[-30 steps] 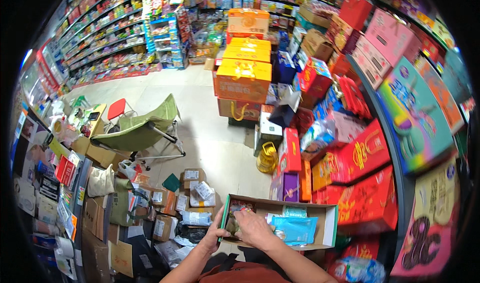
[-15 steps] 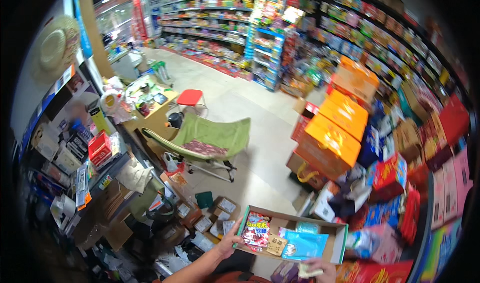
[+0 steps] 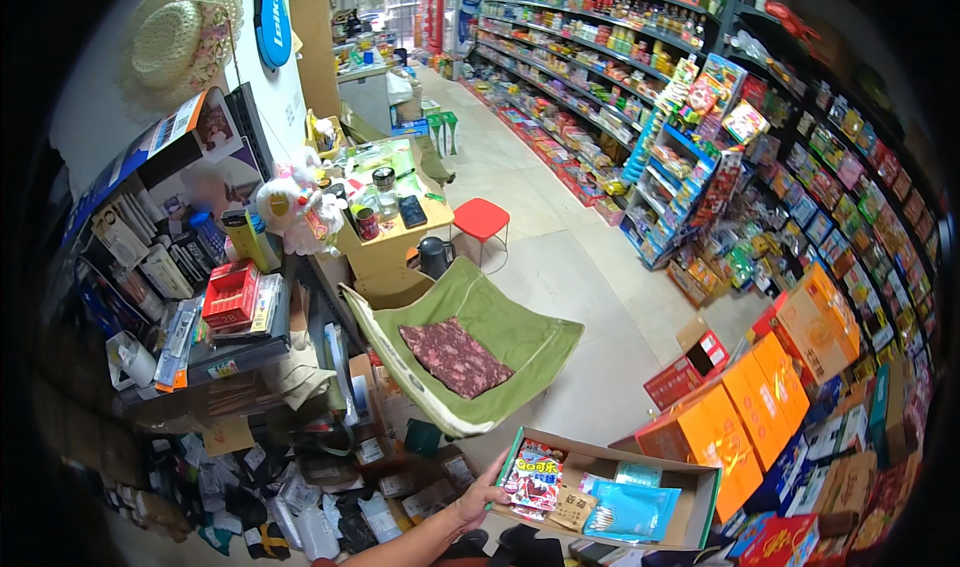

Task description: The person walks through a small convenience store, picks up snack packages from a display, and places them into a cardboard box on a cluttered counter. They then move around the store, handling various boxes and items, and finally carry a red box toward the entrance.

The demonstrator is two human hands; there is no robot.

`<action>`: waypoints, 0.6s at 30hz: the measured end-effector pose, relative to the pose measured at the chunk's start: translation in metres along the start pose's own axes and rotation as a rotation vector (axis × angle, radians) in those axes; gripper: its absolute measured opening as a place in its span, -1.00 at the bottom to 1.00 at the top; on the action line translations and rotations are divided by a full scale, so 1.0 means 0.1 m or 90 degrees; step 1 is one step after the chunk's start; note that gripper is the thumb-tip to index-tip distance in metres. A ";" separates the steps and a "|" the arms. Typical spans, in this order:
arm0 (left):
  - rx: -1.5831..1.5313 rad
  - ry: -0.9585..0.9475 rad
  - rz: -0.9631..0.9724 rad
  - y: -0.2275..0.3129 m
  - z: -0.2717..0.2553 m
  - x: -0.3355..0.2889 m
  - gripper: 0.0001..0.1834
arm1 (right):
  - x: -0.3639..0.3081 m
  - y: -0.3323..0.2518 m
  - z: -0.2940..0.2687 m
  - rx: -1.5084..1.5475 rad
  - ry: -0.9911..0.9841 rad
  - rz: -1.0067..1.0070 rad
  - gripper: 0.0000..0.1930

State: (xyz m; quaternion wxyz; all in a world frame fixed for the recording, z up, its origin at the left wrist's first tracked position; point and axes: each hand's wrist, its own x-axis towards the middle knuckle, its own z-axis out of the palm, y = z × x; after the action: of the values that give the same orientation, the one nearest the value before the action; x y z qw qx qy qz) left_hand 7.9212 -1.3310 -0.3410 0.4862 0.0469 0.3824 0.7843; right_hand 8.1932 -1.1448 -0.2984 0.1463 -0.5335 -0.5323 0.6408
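one of the two hands is in view: the left hand (image 3: 478,502) grips the left end of a shallow cardboard box (image 3: 694,502), fingers closed around its side. the right hand is out of the picture, so how it stands cannot be told. the open, green-edged box stretches rightward from the left hand, held above the floor (image 3: 610,302).

inside, nearest the hand, lies a red-and-white packet (image 3: 535,477); just right of it sits a small tan packet (image 3: 570,508), then a light blue pouch (image 3: 632,512), with a pale teal pack (image 3: 638,475) behind.

left of the box, parcels (image 3: 380,517) are heaped low down. beyond it stands a green folding chair (image 3: 530,332) with a dark red patterned cushion (image 3: 455,357) on its seat, and to the right are orange cartons (image 3: 735,407). farther off, a red stool (image 3: 481,219) stands on the pale tiles near a wooden counter (image 3: 385,252) bearing a dark phone (image 3: 412,212). a straw hat (image 3: 180,42) hangs at upper left; a blue display rack (image 3: 680,187) and long, packed shelves (image 3: 600,62) line the far side.
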 end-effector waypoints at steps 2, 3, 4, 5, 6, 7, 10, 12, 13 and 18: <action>-0.008 0.014 0.013 0.06 0.07 0.31 0.06 | 0.44 -0.24 0.01 -0.023 -0.026 -0.014 -0.88; -0.013 0.008 0.029 0.06 0.05 0.48 0.07 | 0.64 -0.34 0.03 -0.029 -0.032 -0.017 -0.88; -0.020 0.019 0.033 0.06 0.05 0.66 0.07 | 0.87 -0.44 0.04 -0.036 -0.043 -0.021 -0.88; -0.027 0.029 0.037 0.07 0.04 0.84 0.06 | 1.13 -0.57 0.04 -0.045 -0.059 -0.028 -0.88; -0.032 0.039 0.040 0.09 0.06 1.01 0.06 | 1.35 -0.68 0.02 -0.050 -0.065 -0.032 -0.88; -0.079 0.050 0.023 0.07 0.00 1.22 0.05 | 1.60 -0.81 0.04 -0.058 -0.079 -0.036 -0.87; -0.076 0.113 0.048 0.15 0.06 1.73 0.04 | 2.29 -1.16 0.08 -0.080 -0.114 -0.033 -0.87; -0.053 0.135 0.086 0.22 0.14 2.09 0.04 | 2.76 -1.48 0.08 -0.102 -0.135 -0.035 -0.87; -0.052 0.139 0.104 0.39 0.35 2.21 0.04 | 2.98 -1.62 0.09 -0.110 -0.147 -0.037 -0.87; -0.056 0.200 0.188 0.66 0.57 2.85 0.07 | 3.95 -2.31 0.29 -0.170 -0.228 -0.054 -0.86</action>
State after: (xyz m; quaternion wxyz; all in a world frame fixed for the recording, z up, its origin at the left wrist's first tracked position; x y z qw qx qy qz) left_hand 7.7497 -1.0872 -0.3436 0.3018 -0.0417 0.4076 0.8608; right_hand 7.9274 -0.7717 -0.3173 0.0041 -0.4029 -0.6516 0.6427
